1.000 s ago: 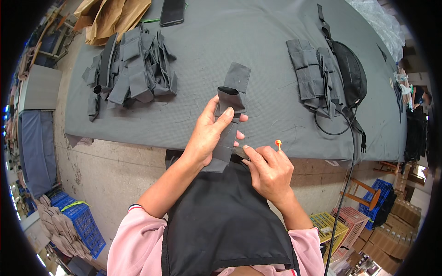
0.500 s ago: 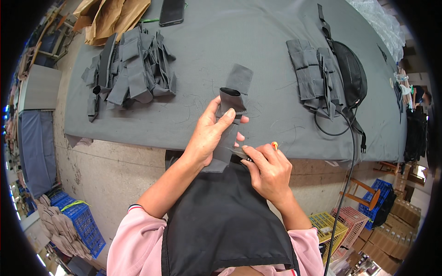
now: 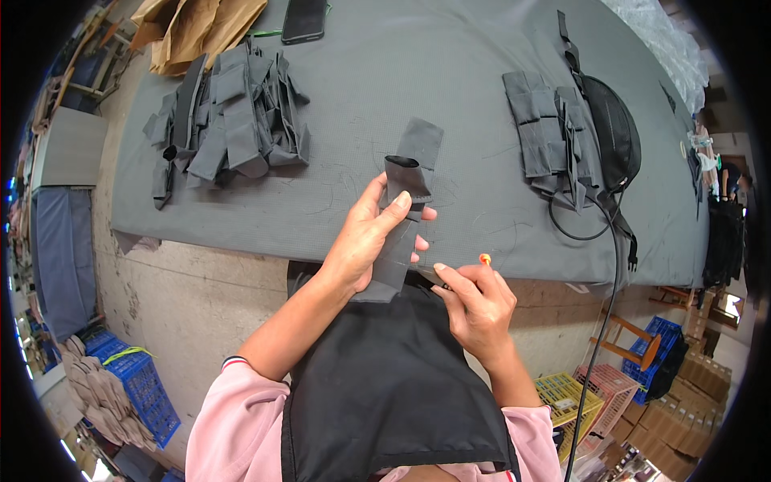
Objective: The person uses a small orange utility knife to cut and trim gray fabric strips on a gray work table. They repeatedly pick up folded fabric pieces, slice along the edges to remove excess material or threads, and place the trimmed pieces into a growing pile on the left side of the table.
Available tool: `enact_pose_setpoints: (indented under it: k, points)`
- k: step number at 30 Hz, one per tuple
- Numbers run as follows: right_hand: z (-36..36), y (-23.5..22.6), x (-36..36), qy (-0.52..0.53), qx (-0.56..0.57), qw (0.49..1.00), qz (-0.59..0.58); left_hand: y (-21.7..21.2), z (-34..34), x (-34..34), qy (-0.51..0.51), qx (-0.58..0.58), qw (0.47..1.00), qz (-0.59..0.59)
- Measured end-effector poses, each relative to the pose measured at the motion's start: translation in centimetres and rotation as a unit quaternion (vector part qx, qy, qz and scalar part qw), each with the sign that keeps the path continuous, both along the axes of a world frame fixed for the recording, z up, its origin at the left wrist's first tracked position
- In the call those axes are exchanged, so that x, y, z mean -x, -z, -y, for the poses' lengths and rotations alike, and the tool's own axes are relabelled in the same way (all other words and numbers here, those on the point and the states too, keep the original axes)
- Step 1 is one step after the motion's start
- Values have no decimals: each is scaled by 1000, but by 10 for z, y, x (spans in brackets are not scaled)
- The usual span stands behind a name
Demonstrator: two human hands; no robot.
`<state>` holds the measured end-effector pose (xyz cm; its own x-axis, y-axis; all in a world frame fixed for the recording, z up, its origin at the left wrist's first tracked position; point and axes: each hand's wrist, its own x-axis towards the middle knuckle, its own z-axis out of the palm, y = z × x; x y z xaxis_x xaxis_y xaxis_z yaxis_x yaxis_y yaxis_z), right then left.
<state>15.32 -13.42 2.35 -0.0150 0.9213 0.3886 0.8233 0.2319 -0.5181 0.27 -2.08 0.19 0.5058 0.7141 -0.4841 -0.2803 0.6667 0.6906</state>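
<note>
Our left hand point(image 3: 365, 245) pinches a dark grey fabric strip point(image 3: 405, 209), limp, its top end folded into a loop, held over the near edge of the grey table point(image 3: 450, 72) | our right hand point(image 3: 478, 309) closes on a small orange-tipped tool point(image 3: 484, 259) just beside the strip's lower end.

Two hands point(image 3: 365, 241) point(image 3: 478, 309), two fabric piles point(image 3: 229, 120) point(image 3: 550, 132), one phone point(image 3: 303, 20), one black bag point(image 3: 614, 132).
</note>
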Motion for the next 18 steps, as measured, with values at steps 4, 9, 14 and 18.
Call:
enact_pose_setpoints:
  k: [4,9,14,18]
  points:
    - [-6,0,10,-13,84,996,3,-3,3,-3,-4,-22,1000,10]
    - [-8,-1,14,-4,67,998,9,-4,4,0,-15,-33,999,21]
    - [-13,-1,23,-22,84,996,7,-7,6,1,-14,-27,999,17]
    - [-14,1,26,-22,63,998,11,-9,6,3,-10,-34,999,18]
